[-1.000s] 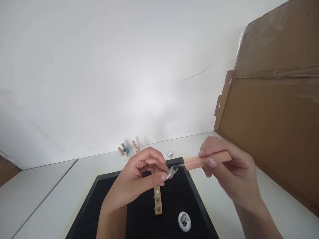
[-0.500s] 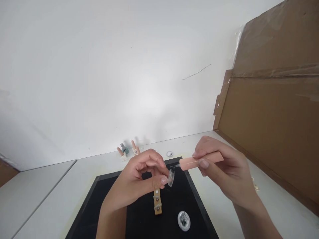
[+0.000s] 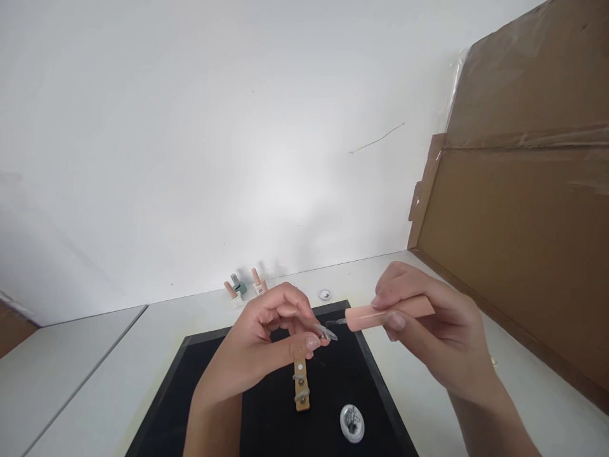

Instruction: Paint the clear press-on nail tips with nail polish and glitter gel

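Between thumb and fingers, my left hand [image 3: 271, 336] pinches a clear false nail tip [image 3: 327, 332], now seen nearly edge-on. My right hand [image 3: 428, 330] grips the long pink cap of a nail polish brush [image 3: 390, 312]. Its thin bristle end points left, close to the nail tip; whether they touch I cannot tell. Below my left hand a yellow stand strip [image 3: 301, 390] with small metal studs lies on the black mat [image 3: 271, 419]. To its right sits a small white oval dish [image 3: 352, 423] with dark marks inside.
Several nail polish bottles [image 3: 236, 291] stand or lie at the back by the white wall [image 3: 190, 158]. A small round white lid or dish [image 3: 324, 294] lies behind the mat. A large cardboard panel [image 3: 518, 241] leans along the right side of the white table [image 3: 90, 362].
The nail tip has turned from hanging downward to nearly flat, pointing right. My right hand with the brush has shifted slightly right.
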`<state>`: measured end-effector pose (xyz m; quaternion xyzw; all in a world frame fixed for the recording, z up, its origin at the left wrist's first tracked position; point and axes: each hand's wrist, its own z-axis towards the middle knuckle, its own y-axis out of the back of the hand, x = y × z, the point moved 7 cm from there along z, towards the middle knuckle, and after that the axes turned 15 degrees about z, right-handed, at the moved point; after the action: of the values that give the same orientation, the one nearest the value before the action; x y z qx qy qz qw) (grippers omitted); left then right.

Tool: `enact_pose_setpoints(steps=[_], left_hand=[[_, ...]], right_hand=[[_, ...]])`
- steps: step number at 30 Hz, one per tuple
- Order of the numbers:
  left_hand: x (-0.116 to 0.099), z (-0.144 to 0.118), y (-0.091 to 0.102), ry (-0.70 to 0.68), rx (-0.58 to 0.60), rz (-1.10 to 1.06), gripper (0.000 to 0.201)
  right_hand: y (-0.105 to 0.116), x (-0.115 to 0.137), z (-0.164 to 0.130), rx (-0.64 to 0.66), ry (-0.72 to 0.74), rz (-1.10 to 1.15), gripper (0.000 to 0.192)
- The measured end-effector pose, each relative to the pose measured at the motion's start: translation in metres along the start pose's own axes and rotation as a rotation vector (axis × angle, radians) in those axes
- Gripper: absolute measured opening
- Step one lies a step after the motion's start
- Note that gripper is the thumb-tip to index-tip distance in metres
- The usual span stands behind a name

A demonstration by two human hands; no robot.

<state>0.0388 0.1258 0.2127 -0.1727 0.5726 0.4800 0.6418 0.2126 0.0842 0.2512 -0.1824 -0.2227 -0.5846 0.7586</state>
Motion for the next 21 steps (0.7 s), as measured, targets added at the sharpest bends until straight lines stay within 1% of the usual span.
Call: enact_pose_setpoints(steps=[8,10,13,16,17,18,21], left_hand=[[-0.001,-0.002,0.003,-0.015,-0.007,0.025,0.008],[-0.001,-0.001,0.004,-0.017,-0.017,0.024,0.007],[-0.001,-0.002,0.007,-0.019,-0.031,0.026,0.005],[0.000,-0.004,0.008,-0.026,-0.036,0.031,0.004],[0.000,-0.004,0.009,-0.027,-0.036,0.033,0.005],[0.000,-0.004,0.009,-0.027,-0.036,0.037,0.005],[-0.001,-0.003,0.007,-0.031,-0.038,0.051,0.004]], right_hand=[[-0.001,0.001,-0.002,0.014,0.033,0.011,0.013],[0.000,-0.001,-0.002,0.000,0.036,0.023,0.012],[0.007,-0.002,-0.003,-0.091,0.057,0.051,0.011],[0.016,0.000,-0.003,-0.204,0.105,0.056,0.017],[0.017,-0.001,-0.003,-0.222,0.085,0.061,0.020],[0.017,-0.004,-0.002,-0.221,0.031,0.073,0.020],[0.011,-0.017,-0.002,-0.164,-0.235,0.120,0.018]])
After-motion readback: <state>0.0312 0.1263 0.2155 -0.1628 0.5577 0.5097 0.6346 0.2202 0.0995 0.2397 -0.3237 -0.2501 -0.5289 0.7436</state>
